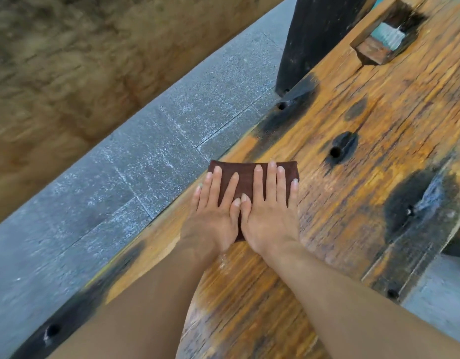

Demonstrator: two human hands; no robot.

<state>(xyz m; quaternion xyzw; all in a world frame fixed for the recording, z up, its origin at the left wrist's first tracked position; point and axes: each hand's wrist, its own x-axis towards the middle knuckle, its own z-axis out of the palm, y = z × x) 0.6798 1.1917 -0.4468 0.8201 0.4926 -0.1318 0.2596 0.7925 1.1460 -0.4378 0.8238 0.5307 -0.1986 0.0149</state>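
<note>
Cloth: the dark brown cloth (247, 174) lies flat on the wooden surface (366, 193), close to its left edge; its far left corner comes right up to that edge; its near part is hidden under both hands
Left hand: the left hand (216, 213) rests palm-down on the cloth's left half; the grip is wide, fingers straight and spread, curled round nothing; the little finger lies off the cloth, at the surface's edge
Right hand: the right hand (270, 216) rests palm-down on the right half; the grip is likewise wide and flat; its little finger sits at the cloth's right border; the two thumbs touch side by side
Edges: the left edge runs diagonally from lower left to upper centre, blackened in patches; beyond it lies the paving (146, 164); the right edge shows at lower right
Open room: bare wood stretches ahead of and to the right of the cloth; a round hole (335, 152) lies near, ahead and to the right; the black post (317, 35) and the rectangular slot (387, 37) stand well apart, at the far end
Materials: the cloth is a napped, folded rectangle; the surface is weathered orange-brown timber, coarse-grained, cracked, stained black round its holes; the paving is speckled grey slabs with thin joints; the brown ground (55, 60) beyond is blurred
</note>
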